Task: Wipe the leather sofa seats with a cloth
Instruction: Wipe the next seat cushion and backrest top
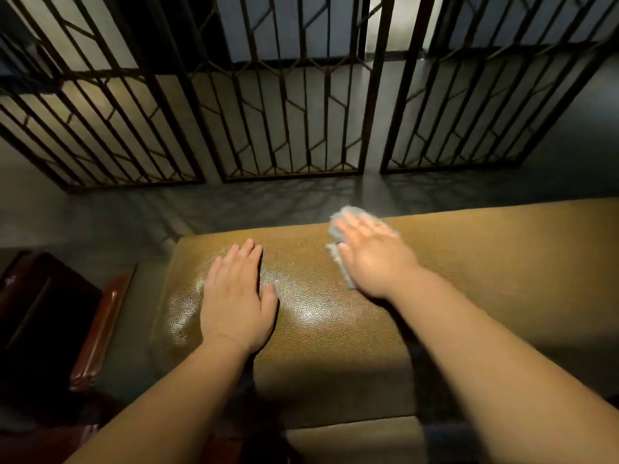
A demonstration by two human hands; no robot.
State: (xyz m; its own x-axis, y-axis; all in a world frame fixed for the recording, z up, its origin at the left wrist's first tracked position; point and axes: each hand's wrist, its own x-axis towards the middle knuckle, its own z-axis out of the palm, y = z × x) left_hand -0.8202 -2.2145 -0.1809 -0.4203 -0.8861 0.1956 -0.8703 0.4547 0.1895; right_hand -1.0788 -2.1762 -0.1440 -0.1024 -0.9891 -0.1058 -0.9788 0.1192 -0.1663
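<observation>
A tan leather sofa cushion (335,346) with a pebbled grain fills the lower middle of the view, with a shiny patch near its left end. My left hand (236,296) lies flat on that patch, fingers straight and together. My right hand (371,256) presses flat on a pale grey cloth (338,229) near the cushion's far edge. The cloth shows past my fingertips and along the hand's left side; most of it is hidden under the palm. The right hand looks blurred.
A dark metal lattice screen (288,105) stands beyond the sofa on a grey floor (234,202). A reddish-brown wooden armrest (100,326) and a dark piece of furniture (43,313) sit at the left. Another tan cushion (355,440) lies at the bottom.
</observation>
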